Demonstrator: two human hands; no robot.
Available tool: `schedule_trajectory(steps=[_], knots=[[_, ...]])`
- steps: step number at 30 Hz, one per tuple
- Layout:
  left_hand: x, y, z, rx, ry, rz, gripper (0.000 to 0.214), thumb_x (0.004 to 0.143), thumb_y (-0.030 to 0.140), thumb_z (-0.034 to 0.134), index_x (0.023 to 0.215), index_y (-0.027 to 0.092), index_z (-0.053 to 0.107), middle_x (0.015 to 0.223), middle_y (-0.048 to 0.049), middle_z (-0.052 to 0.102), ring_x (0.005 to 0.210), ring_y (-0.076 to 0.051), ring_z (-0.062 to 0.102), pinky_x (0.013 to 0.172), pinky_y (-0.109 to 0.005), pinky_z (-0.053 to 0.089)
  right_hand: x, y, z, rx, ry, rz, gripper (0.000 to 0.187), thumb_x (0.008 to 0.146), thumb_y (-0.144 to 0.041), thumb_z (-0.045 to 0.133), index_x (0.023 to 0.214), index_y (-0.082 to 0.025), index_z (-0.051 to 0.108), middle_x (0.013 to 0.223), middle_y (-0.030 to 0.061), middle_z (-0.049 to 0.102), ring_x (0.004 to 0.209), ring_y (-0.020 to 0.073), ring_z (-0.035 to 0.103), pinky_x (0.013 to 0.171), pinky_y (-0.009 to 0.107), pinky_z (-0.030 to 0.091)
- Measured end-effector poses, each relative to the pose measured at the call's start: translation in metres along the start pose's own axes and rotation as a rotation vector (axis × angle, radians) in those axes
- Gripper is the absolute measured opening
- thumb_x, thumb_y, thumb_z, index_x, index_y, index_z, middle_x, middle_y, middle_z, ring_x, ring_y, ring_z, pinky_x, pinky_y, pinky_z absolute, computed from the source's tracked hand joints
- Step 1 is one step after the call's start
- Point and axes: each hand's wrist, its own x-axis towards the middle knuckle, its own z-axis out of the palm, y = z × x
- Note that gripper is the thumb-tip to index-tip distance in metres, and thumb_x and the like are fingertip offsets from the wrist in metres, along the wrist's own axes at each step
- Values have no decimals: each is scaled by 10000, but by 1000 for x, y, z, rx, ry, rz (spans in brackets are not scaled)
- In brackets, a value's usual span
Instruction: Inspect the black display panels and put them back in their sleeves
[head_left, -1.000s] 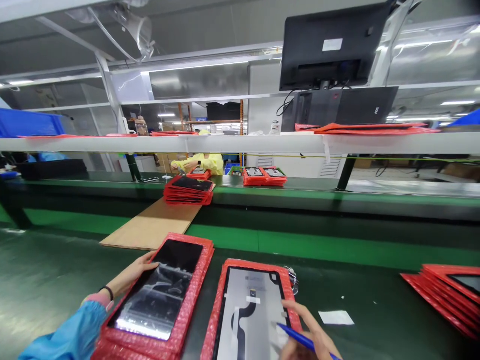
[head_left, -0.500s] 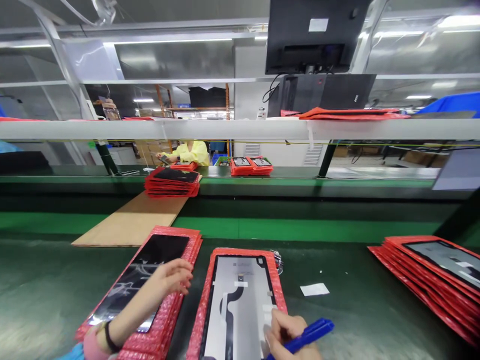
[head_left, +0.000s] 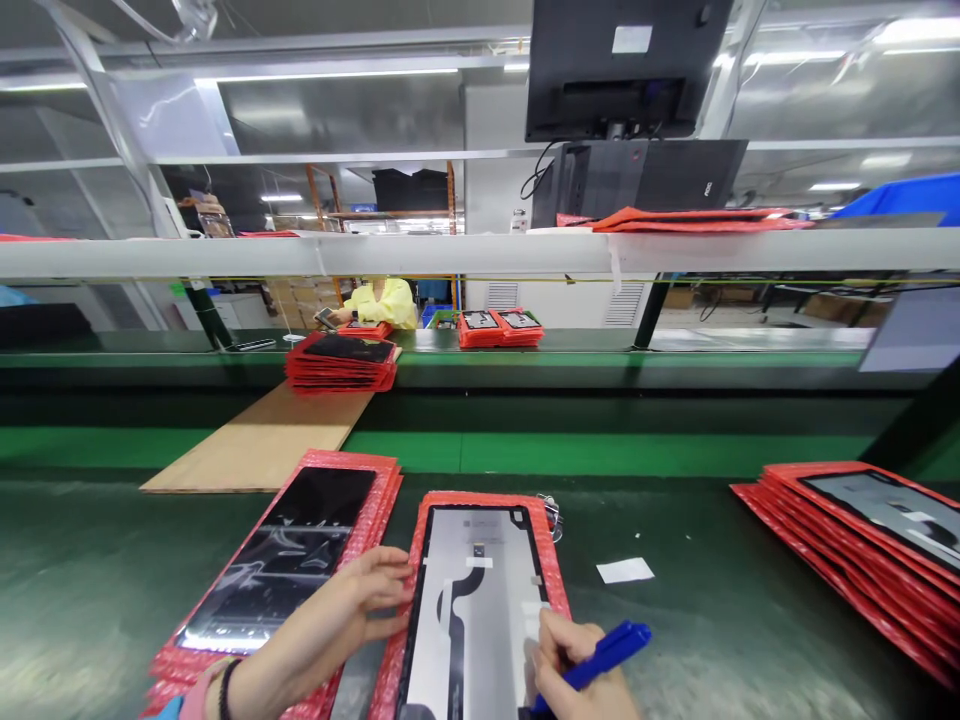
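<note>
A grey panel with a black flex strip lies face down in a red bubble-wrap sleeve in front of me. My left hand rests on the sleeve's left edge, fingers stretched out flat. My right hand is closed round a blue pen at the panel's lower right. To the left lies a stack of red sleeves topped by a dark glossy panel.
A white paper slip lies on the green bench. More sleeved panels are stacked at the right. A brown board and further red stacks sit beyond. Across the line a person in yellow works. Monitors hang overhead.
My left hand has moved right, off the dark panel stack and onto the left edge of the middle sleeve. The right hand with the pen has shifted only slightly.
</note>
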Motion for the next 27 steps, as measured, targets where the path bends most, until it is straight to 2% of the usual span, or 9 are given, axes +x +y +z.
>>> schedule_trajectory(steps=[2, 5, 8, 11, 16, 20, 23, 25, 27], knots=[[3, 1, 2, -23, 18, -9, 296, 678, 200, 686, 946, 180, 561, 1064, -97, 610, 885, -206, 617, 773, -383, 501, 2, 3, -2, 75, -2, -12, 319, 751, -315, 491, 546, -237, 260, 520, -60, 306, 515, 118, 328, 528, 266, 252], [6, 3, 10, -20, 6, 21, 330, 693, 206, 703, 984, 189, 550, 1041, -73, 625, 853, -172, 611, 694, -304, 483, 4, -1, -2, 303, -21, 28, 387, 801, -465, 512, 579, -236, 293, 532, -68, 321, 492, 96, 301, 481, 237, 240], [7, 3, 27, -4, -107, 46, 356, 651, 167, 728, 982, 148, 600, 949, -87, 685, 826, -190, 643, 690, -285, 471, 4, -9, -1, 581, -73, 119, 470, 768, -600, 600, 624, -226, 353, 479, -93, 355, 414, 58, 259, 425, 206, 196], [6, -3, 43, 11, -218, 38, 366, 558, 57, 715, 913, 106, 638, 859, -109, 726, 768, -236, 675, 696, -318, 486, 4, -11, 1, 597, -79, 159, 503, 759, -670, 583, 642, -204, 431, 433, -82, 431, 345, 33, 251, 379, 188, 170], [3, -10, 54, -2, -206, 68, 476, 564, 4, 640, 1017, 148, 604, 931, -67, 746, 851, -238, 692, 741, -311, 497, 3, -2, -12, 598, -101, 135, 518, 708, -664, 647, 617, -165, 541, 381, -75, 421, 323, 27, 284, 362, 168, 188], [-5, 5, 56, -18, -137, 184, 488, 681, 110, 677, 1147, 195, 561, 1089, -52, 716, 958, -237, 676, 825, -324, 501, 4, -12, -43, 613, 41, -27, 350, 719, -511, 736, 734, -178, 630, 535, -38, 536, 419, 49, 405, 404, 156, 294], [-10, 20, 60, -28, -97, 325, 455, 746, 204, 689, 1183, 210, 560, 1182, -46, 681, 1038, -233, 646, 868, -308, 495, 14, -26, -65, 619, 198, -140, 228, 810, -441, 676, 887, -226, 664, 692, -1, 630, 527, 88, 513, 443, 166, 388], [-11, 29, 63, -41, -94, 400, 449, 764, 227, 691, 1192, 217, 559, 1208, -42, 669, 1077, -226, 628, 889, -292, 488, 26, -34, -75, 618, 269, -199, 254, 867, -458, 595, 977, -240, 664, 808, 35, 692, 604, 123, 582, 477, 191, 447], [-11, 37, 65, -57, -97, 449, 451, 772, 240, 692, 1201, 220, 554, 1210, -42, 669, 1094, -228, 621, 898, -294, 491, 37, -41, -80, 618, 319, -216, 333, 895, -511, 521, 1032, -239, 655, 834, 59, 737, 641, 157, 637, 539, 234, 504]])
